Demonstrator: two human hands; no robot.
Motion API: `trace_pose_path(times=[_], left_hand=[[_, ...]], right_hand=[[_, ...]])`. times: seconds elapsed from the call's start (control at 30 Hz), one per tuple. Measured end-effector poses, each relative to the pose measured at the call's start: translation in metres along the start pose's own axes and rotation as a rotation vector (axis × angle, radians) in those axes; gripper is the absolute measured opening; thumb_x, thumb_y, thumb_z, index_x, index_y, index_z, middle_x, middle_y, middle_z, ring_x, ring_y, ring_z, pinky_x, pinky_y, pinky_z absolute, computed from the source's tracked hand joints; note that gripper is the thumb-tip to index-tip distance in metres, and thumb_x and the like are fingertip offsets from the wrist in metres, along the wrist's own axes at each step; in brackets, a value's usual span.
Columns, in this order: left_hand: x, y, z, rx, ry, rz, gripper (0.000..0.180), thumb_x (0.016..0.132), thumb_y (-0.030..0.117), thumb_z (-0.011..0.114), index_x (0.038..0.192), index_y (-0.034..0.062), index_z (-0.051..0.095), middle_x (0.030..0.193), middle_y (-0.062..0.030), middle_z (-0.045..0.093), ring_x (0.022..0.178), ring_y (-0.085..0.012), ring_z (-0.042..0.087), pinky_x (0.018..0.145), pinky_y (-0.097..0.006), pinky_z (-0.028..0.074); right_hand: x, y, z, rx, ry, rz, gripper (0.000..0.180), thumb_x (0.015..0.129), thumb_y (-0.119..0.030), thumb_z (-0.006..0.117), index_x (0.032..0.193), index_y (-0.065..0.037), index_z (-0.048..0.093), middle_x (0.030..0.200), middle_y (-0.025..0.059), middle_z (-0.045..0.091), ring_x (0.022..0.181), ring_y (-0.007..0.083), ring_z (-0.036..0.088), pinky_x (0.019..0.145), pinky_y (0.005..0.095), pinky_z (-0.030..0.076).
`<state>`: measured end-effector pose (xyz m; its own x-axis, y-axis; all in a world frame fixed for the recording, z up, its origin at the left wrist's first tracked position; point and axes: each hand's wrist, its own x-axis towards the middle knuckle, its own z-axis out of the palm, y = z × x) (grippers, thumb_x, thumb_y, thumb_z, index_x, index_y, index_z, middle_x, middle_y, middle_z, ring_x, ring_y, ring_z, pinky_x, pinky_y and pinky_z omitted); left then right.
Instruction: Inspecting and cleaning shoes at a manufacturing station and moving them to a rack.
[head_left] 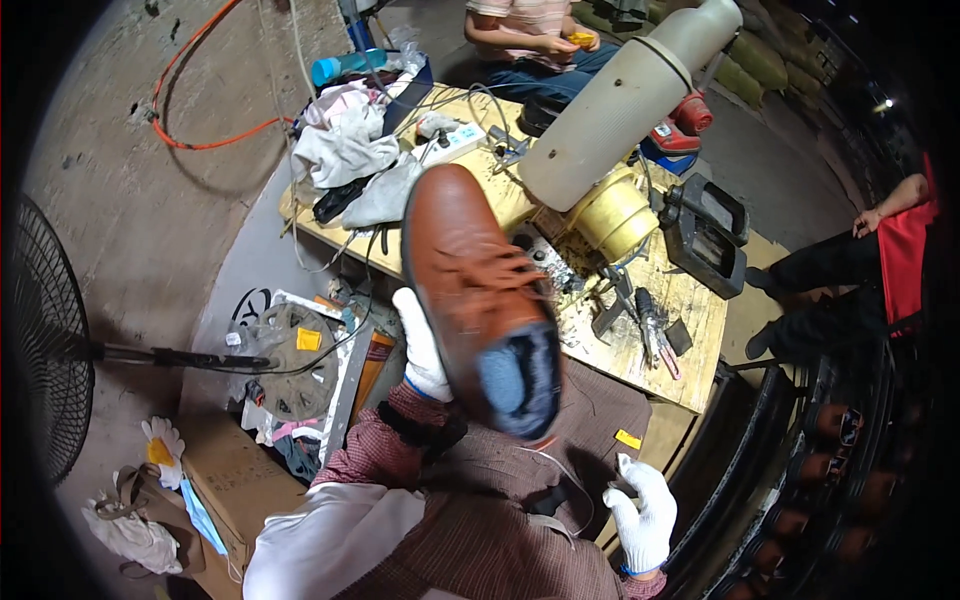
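Observation:
A brown leather lace-up shoe (465, 270) is lifted in front of me, toe pointing away and its dark blue, furry-looking lining facing me. My left hand (420, 345), in a white knit glove, is closed around the shoe's left side; most of its fingers are hidden beneath the shoe. Lower right, beside my lap, my right hand (643, 510) wears a similar white glove. Its fingers are bent but apart, and nothing shows between them. A small yellow tag (628, 439) lies on the brown cloth over my lap, near that hand.
On the wooden workbench (690, 370) stand a hot-air machine with a grey tube (610, 115), pliers (655, 335), rags (345, 145) and a power strip (450, 145). A fan (50, 340) is at left, a shoe rack (790, 480) at right. Two other people are nearby.

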<state>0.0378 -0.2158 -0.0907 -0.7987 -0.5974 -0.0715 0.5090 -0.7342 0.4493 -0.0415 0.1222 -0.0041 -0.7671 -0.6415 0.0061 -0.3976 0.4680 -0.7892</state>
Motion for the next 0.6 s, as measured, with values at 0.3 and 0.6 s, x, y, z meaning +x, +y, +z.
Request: trace_pose_path(times=[0.3, 0.6], left_hand=[[0.013, 0.015, 0.037, 0.246, 0.136, -0.203, 0.077, 0.103, 0.066, 0.036, 0.154, 0.0102, 0.039, 0.151, -0.0119, 0.050, 0.133, -0.0292, 0.054, 0.114, -0.046, 0.044], [0.040, 0.024, 0.049, 0.473, 0.310, 0.118, 0.057, 0.106, 0.040, 0.054, 0.152, 0.0096, 0.042, 0.144, -0.0087, 0.056, 0.125, -0.0216, 0.060, 0.106, -0.038, 0.051]], right_hand=[[-0.014, 0.012, 0.008, -0.064, -0.027, -0.003, 0.039, 0.072, -0.003, 0.083, 0.109, 0.001, 0.070, 0.111, 0.0178, 0.073, 0.096, 0.0289, 0.073, 0.084, 0.0347, 0.058], [-0.016, 0.039, 0.011, -0.113, -0.014, 0.041, 0.037, 0.072, 0.000, 0.079, 0.108, 0.002, 0.070, 0.110, 0.0168, 0.073, 0.099, 0.0281, 0.072, 0.086, 0.0337, 0.056]])
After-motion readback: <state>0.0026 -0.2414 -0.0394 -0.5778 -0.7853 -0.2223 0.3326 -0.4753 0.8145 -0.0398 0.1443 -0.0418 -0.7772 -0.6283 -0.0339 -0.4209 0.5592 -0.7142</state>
